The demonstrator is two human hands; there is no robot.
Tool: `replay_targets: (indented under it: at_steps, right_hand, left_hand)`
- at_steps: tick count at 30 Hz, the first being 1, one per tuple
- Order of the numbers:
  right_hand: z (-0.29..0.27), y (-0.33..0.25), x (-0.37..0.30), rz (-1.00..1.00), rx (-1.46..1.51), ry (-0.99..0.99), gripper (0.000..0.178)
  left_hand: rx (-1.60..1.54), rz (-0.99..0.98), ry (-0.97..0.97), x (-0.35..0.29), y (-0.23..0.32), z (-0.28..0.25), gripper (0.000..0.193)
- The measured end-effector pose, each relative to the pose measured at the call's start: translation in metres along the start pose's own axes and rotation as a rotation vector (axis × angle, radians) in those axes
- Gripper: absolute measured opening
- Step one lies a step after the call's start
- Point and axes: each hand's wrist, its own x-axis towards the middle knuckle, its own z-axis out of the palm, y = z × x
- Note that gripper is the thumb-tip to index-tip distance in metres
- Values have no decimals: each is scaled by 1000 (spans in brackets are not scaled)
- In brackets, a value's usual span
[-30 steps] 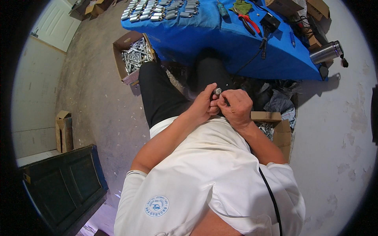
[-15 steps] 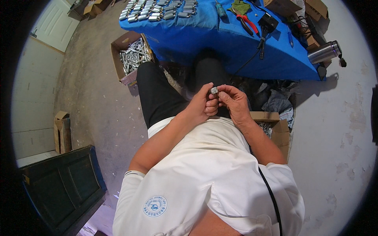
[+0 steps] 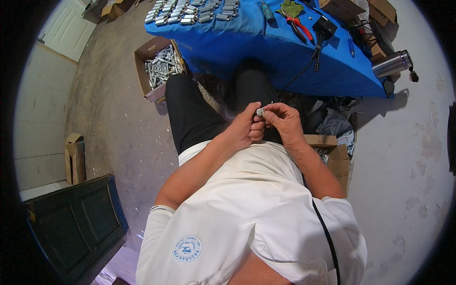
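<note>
"As your eyes go from left to right, what do you count?"

"One narrow cardboard box (image 3: 75, 159) upright on the floor, then one open carton (image 3: 141, 69) with metal parts (image 3: 164, 66) heaped inside, too many for me to number. Past it, on the blue-covered table (image 3: 249, 23), grey and silvery metal cylinders (image 3: 190, 12) lie in rows; I see more than twenty, cut off by the upper edge."

"And your hands?"

"Two, close together above my lap. My left hand (image 3: 247, 127) is curled, its thumb up, around one small metal piece (image 3: 260, 112). My right hand (image 3: 287, 124) meets it from the other side, thumb and forefinger pinched narrow on that same piece; its lower end is hidden by my fingers."

"What else is on the table?"

"One screwdriver (image 3: 268, 14) with a teal handle, one green cloth (image 3: 290, 8), one pair of red-and-black pliers (image 3: 299, 29) just below it, one blue pen (image 3: 351, 46), and, at the right end, one steel flask (image 3: 392, 65) lying tilted."
</note>
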Motion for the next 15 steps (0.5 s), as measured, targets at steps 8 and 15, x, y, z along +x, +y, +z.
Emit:
replay_targets:
  at_steps: [8, 15]
  right_hand:
    - [2, -7, 2, 118, -27, -24, 14]
    - [5, 5, 3, 139, -20, 24, 13]
  left_hand:
    - [40, -16, 124, 2, -3, 3, 47]
    - [30, -33, 207, 1, -3, 4, 46]
